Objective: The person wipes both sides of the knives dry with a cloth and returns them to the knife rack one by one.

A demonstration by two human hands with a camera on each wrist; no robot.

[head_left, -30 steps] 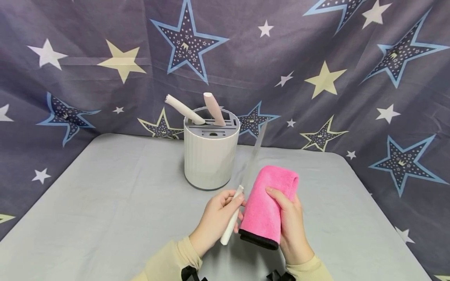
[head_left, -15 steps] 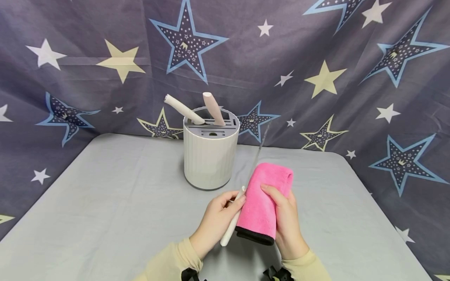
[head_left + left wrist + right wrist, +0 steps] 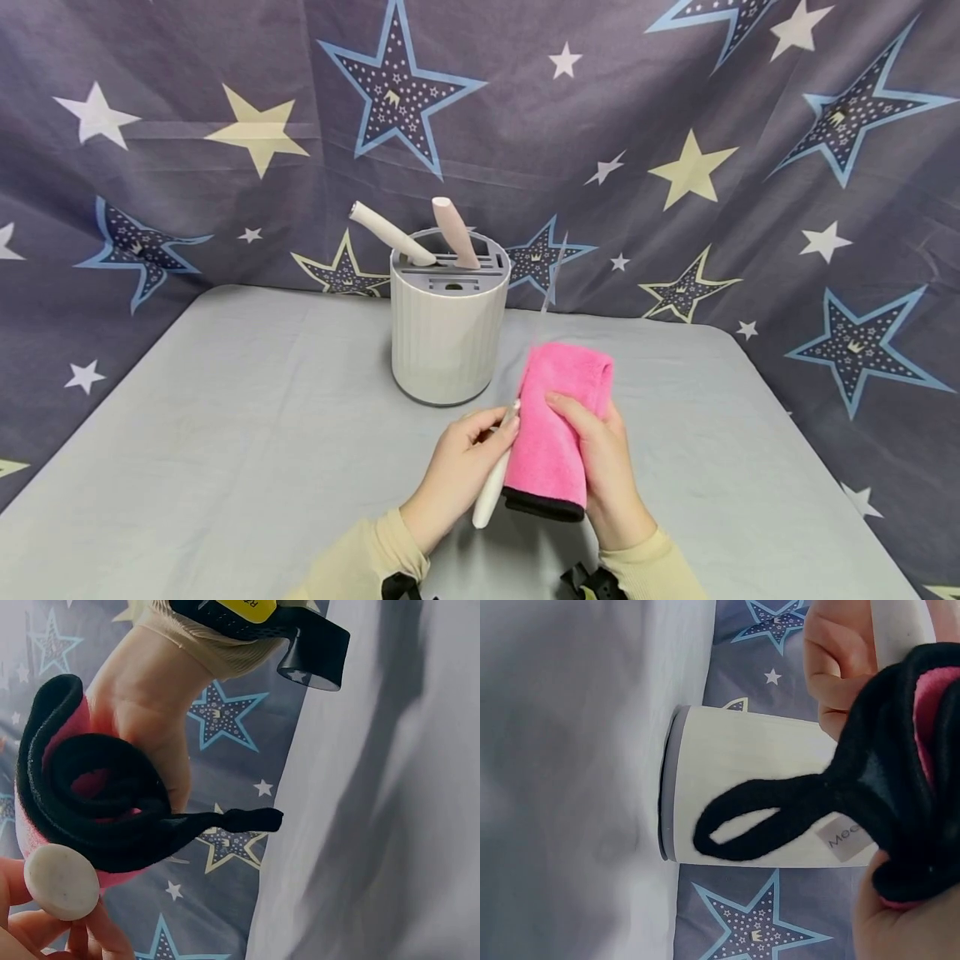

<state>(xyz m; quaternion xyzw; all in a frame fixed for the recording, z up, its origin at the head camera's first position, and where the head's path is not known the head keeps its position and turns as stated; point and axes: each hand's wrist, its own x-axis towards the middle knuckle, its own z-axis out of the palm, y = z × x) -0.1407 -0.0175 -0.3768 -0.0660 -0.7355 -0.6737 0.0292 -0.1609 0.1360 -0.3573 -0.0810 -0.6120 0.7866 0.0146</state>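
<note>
My left hand [image 3: 459,468] grips the white handle of a knife [image 3: 491,493], its thin blade pointing up and away. Beside it my right hand [image 3: 613,479] holds a folded pink towel [image 3: 551,446] with a black edge, thumb on top. The towel lies against the knife and hides the lower blade; only the far end shows. In the left wrist view the butt of the knife handle [image 3: 61,881] sits below the rolled towel edge [image 3: 112,847]. A black hanging loop [image 3: 757,851] of the towel dangles in the right wrist view.
A cream ribbed knife block [image 3: 446,350] stands behind the hands, left of the blade. From its slotted grey top rise a white handle [image 3: 390,233] and a pink handle [image 3: 455,233]. A grey cloth covers the table [image 3: 262,433]; a star-patterned curtain [image 3: 480,108] hangs behind.
My right hand has moved the towel left and slightly up against the knife, so the lower blade is now covered. My left hand stays nearly in place.
</note>
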